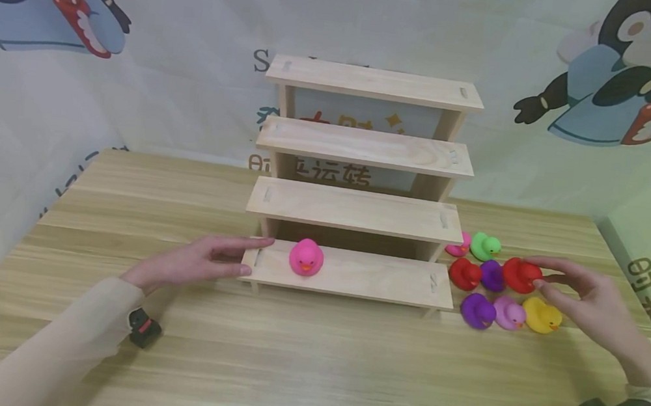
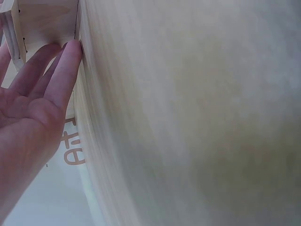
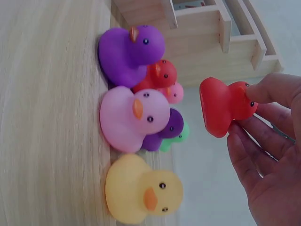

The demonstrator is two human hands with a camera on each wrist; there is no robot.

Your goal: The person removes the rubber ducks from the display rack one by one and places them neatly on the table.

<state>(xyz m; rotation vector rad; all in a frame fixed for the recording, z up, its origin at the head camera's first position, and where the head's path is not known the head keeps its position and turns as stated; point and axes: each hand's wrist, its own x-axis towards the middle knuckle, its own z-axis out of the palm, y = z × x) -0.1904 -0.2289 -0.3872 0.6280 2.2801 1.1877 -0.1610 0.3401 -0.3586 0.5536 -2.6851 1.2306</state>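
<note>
My right hand pinches a red rubber duck between thumb and fingers, holding it raised above the other ducks. Beneath and beside it sit a yellow duck, a light purple duck, a dark purple duck and a second red duck. My left hand touches the left end of the lowest step of a wooden step shelf, its fingers fairly straight. On that same step, toward the left, a bright pink duck sits facing front.
Further back on the right are a green duck, another pink duck partly hidden by the shelf, and another purple duck. The shelf's upper steps rise toward a printed cloth backdrop. Everything stands on a wood-grain table.
</note>
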